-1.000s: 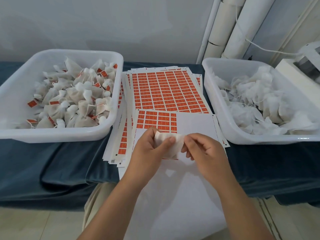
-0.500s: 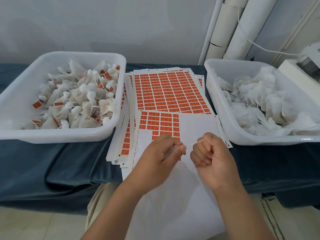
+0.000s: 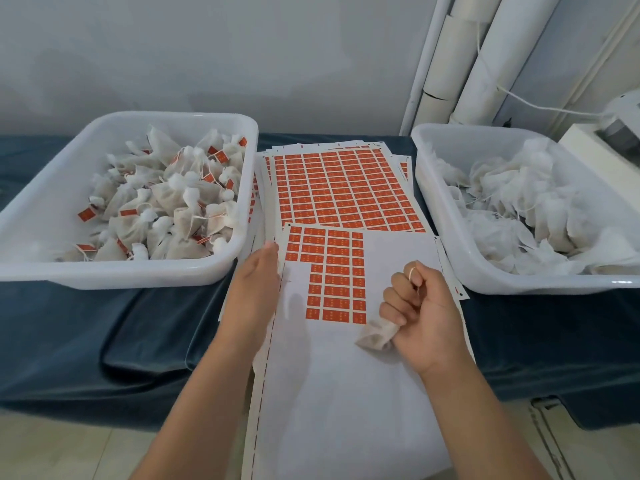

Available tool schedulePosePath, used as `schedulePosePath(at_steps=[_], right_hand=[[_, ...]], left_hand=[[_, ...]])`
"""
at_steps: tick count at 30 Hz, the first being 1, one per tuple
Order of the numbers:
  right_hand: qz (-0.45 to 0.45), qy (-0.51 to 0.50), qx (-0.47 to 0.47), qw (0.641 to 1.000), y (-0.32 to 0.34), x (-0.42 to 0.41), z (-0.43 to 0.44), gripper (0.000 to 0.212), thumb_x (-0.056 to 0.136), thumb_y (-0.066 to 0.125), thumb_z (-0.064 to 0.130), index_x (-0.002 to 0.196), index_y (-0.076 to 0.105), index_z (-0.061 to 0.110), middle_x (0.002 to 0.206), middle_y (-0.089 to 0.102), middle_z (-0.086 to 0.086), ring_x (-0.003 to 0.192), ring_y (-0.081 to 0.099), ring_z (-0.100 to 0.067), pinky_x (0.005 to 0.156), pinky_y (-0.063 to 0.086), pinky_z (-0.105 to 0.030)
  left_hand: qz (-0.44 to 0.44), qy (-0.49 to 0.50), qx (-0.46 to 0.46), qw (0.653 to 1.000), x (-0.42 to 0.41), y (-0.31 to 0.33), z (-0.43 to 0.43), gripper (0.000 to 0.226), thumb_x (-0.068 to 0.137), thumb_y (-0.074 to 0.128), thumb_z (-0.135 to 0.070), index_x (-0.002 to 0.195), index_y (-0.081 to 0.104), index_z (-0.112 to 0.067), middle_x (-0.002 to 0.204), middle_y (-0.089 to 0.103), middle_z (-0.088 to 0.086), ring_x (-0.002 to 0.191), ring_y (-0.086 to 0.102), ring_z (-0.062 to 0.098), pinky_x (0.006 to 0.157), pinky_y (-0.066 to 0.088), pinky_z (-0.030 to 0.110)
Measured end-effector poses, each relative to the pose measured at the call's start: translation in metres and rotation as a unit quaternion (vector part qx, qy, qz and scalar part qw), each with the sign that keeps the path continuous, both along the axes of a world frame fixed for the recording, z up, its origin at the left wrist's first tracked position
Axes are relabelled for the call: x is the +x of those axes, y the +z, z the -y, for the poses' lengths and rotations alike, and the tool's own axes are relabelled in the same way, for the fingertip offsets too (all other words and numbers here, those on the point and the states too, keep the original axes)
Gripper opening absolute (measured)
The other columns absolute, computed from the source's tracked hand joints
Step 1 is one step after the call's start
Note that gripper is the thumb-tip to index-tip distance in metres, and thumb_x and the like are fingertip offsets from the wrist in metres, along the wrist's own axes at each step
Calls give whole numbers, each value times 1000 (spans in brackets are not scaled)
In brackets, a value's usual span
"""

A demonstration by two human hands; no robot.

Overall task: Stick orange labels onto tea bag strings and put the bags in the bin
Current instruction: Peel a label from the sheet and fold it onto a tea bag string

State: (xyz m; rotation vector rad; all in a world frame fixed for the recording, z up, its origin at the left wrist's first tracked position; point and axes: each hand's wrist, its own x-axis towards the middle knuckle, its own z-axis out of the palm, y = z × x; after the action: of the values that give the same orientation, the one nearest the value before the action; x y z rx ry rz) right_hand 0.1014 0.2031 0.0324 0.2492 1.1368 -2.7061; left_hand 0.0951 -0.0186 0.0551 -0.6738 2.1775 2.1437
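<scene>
Head view. The left hand (image 3: pixel 254 296) lies flat on the left edge of the near sheet (image 3: pixel 398 258). Its fingers (image 3: pixel 270 252) are straight and together, reach toward the sheet's far-left corner, and hold nothing. The right hand (image 3: pixel 420 317) forms a fist over the right part of the same sheet, its fingers curled round a tea bag (image 3: pixel 375 336). The bag's crumpled white end sticks out at the near-left side of the fist. The string (image 3: pixel 412 273) is looped over the index finger at the far side of the fist.

The near sheet carries a stepped block of orange labels (image 3: pixel 336 271) in its far-left and middle part; the remaining backing is bare white. Its near end hangs over the edge of the surface (image 3: pixel 104 323), which is covered in dark blue cloth. Beyond it lies a fanned stack of far sheets (image 3: pixel 346 188), the top one filled with labels, between the two bins.

The left bin (image 3: pixel 121 271), white, holds labelled bags (image 3: pixel 166 202) with orange tags on their strings. The right bin (image 3: pixel 519 289), also white, holds plain bags (image 3: pixel 519 202) piled with loose strings. White pipes (image 3: pixel 467 64) stand against the wall at far right, and a white device (image 3: pixel 606 133) sits just behind the right bin.
</scene>
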Motion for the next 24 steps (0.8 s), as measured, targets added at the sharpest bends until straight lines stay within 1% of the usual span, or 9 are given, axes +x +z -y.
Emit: schedulePosePath(at_steps=[3, 6, 10, 13, 16, 18, 19, 21, 24], right_hand=[[23, 15, -15, 1000, -12, -3, -4, 31, 96, 49, 16, 66, 41, 22, 56, 25, 6, 43, 22, -7, 36, 32, -21], [27, 46, -25, 998, -19, -4, -8, 28, 92, 56, 21, 67, 42, 22, 56, 26, 7, 42, 23, -7, 36, 31, -21], [44, 64, -44, 996, -23, -5, -14, 30, 89, 62, 24, 68, 41, 22, 55, 24, 7, 42, 22, -7, 36, 28, -21], [58, 56, -22, 997, -21, -4, -13, 39, 97, 60, 29, 66, 36, 23, 54, 23, 7, 41, 20, -7, 35, 26, -21], [42, 44, 95, 994, -6, -1, -5, 42, 97, 63, 37, 64, 38, 26, 55, 24, 7, 43, 20, -8, 38, 25, -21], [4, 58, 243, 968, 10, 3, 5, 34, 94, 64, 50, 68, 52, 32, 54, 37, 7, 42, 31, -7, 40, 32, -20], [-12, 68, 322, 944, 19, 6, 11, 27, 93, 63, 57, 79, 58, 35, 56, 51, 8, 43, 45, -6, 43, 41, -18], [-66, 71, 437, 894, 32, 10, 24, 21, 94, 61, 65, 108, 58, 49, 83, 75, 17, 67, 73, -3, 59, 59, -18], [-211, 31, 517, 829, 43, 13, 42, 27, 98, 60, 61, 124, 55, 58, 119, 68, 36, 102, 70, 9, 71, 56, -9]], left_hand=[[23, 25, 22, 999, -12, -5, 12, 29, 106, 49, -57, 87, 68, -47, 67, 71, -32, 68, 75, -3, 62, 48, 30], [27, 21, -2, 999, -16, -5, 15, 29, 105, 51, -58, 95, 69, -38, 72, 75, -25, 66, 73, -7, 61, 50, 29], [19, 1, -53, 998, -16, -6, 17, 25, 99, 61, -60, 103, 70, -37, 79, 76, -28, 71, 76, -2, 53, 57, 25], [-18, -60, -150, 987, -12, -9, 15, 18, 98, 69, -52, 113, 63, -44, 82, 73, -35, 73, 71, -14, 49, 55, 15], [-37, -73, -184, 979, -8, -9, 7, 8, 98, 70, -45, 102, 74, -40, 90, 76, -29, 82, 73, -11, 77, 64, 27], [-47, -56, -144, 987, 1, -4, 5, 10, 99, 69, -43, 102, 76, -38, 93, 78, -27, 84, 76, -5, 79, 65, 29], [-54, -51, -127, 989, 6, 1, 5, 12, 99, 68, -44, 103, 77, -36, 94, 78, -26, 85, 77, -2, 77, 66, 28], [-67, -44, -82, 993, 18, 10, 4, 15, 97, 70, -44, 104, 78, -33, 96, 81, -19, 85, 79, 5, 73, 67, 28], [-82, -51, -46, 994, 33, 22, 1, 18, 95, 72, -42, 100, 80, -27, 96, 82, -10, 86, 81, 13, 72, 66, 28]])
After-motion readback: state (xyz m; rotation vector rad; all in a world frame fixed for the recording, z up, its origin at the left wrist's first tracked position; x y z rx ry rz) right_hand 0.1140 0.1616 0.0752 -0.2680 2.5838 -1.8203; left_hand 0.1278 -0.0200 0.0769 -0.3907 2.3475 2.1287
